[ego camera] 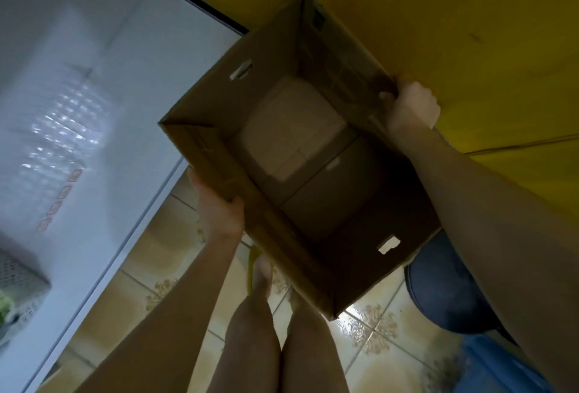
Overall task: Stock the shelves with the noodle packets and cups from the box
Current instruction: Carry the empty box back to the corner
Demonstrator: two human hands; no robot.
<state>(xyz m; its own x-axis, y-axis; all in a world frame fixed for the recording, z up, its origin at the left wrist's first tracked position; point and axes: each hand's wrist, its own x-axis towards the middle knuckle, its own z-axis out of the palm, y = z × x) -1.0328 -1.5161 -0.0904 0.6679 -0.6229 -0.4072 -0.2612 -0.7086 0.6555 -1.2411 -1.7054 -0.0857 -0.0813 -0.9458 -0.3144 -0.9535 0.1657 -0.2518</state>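
brown cardboard box point(313, 173) looks empty; left grip point(219, 211), right grip point(412, 107) clutch opposite rims. carry level, set aside.

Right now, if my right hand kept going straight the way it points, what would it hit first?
Your right hand grips the cardboard box at its rim, so that wall comes first. Beyond it lies the yellow surface, though depth is unclear.

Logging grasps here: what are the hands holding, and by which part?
The cardboard box, with both hands: the left hand grips the top rim of one side wall, the right hand the rim of the opposite wall.
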